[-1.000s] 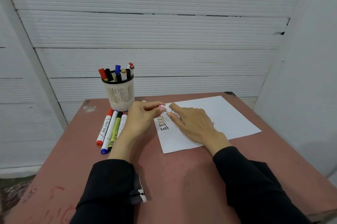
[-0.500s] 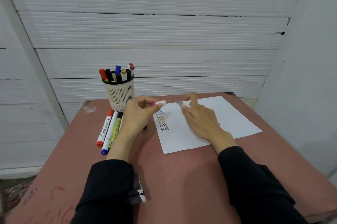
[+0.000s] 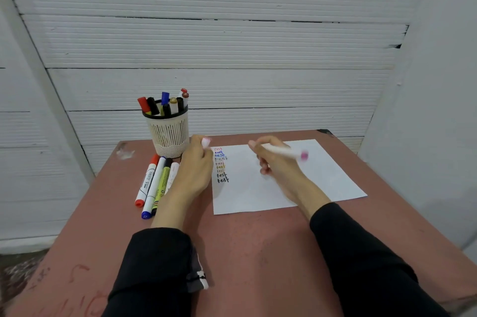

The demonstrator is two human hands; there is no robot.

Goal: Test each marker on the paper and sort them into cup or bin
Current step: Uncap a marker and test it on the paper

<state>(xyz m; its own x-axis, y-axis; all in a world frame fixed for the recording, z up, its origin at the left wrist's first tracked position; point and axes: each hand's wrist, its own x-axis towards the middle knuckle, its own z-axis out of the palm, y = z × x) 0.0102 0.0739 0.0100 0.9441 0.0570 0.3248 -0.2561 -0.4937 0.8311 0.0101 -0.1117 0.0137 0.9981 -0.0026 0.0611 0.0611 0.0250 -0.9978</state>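
Observation:
My right hand (image 3: 277, 164) grips a white marker with a pink end (image 3: 286, 152) above the white paper (image 3: 296, 182). The marker looks blurred and lies nearly level, its pink end pointing right. My left hand (image 3: 193, 169) pinches the marker's small white and pink cap (image 3: 206, 142) near the paper's top left corner. A column of "test" words in several colours (image 3: 221, 164) runs down the paper's left edge. A white mesh cup (image 3: 169, 135) with several markers stands behind my left hand.
Several markers (image 3: 154, 182) lie side by side on the reddish table (image 3: 245, 239), left of my left wrist; one is partly hidden by it. White slatted walls close in behind and to the right. No bin is in view.
Both hands pulled apart: the cap came off in my left hand, and my right hand swung the white marker rightward and up over the paper.

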